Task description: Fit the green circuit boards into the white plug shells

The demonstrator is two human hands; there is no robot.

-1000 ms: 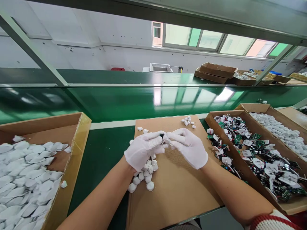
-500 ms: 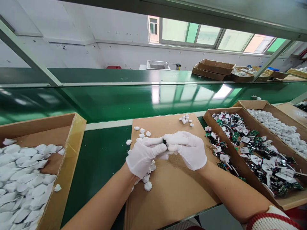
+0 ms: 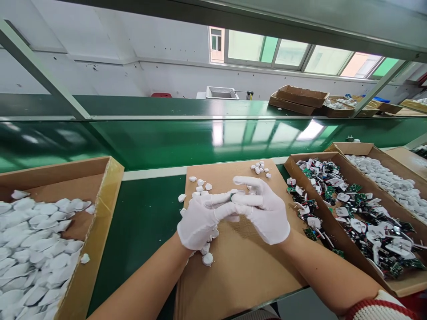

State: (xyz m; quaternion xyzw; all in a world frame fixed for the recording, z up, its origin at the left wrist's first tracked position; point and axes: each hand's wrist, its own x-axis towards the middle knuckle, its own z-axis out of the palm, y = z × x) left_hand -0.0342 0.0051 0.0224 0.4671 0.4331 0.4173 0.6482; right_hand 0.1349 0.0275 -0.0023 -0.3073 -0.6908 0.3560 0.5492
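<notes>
Both hands wear white gloves and meet above a brown cardboard sheet point(image 3: 247, 275). My left hand point(image 3: 202, 220) is closed, its fingers pinched round a small dark green part point(image 3: 232, 194) that is mostly hidden. My right hand point(image 3: 267, 211) touches the same spot with thumb and lower fingers, while its index finger is raised and stretched out. Small white rounded pieces point(image 3: 207, 259) lie beside and under my left hand. A little group of similar white pieces point(image 3: 260, 168) sits at the sheet's far edge, beyond my right hand.
On the left stands a cardboard box point(image 3: 110, 200) of white padded pieces. To the right, another box point(image 3: 320, 195) holds circuit boards with wires and white parts; some boards point(image 3: 313, 222) lie outside it. A box of white pieces point(image 3: 387, 175) is farther right. A metal shelf crosses above.
My right index finger has lifted from the small part and stretched out. The dark part is now more covered by the fingers. The whole view has shifted slightly.
</notes>
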